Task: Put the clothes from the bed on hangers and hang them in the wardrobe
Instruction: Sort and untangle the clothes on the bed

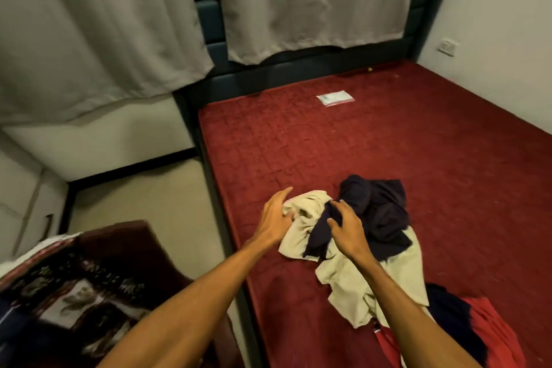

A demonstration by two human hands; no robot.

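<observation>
We see the clothes piled on the near part of the bed [388, 134]: a cream shirt [346, 278] with a dark blue garment [379, 212] lying over it. The left hand [276, 215] grips the cream shirt at its far edge with curled fingers. The right hand [348, 225] is spread open, its fingers relaxed, just over the dark blue garment. A red garment [495, 334] lies nearer, at the bed's corner.

Both arms outstretched — left hand [276, 215] curled, right hand [348, 225] splayed.
</observation>
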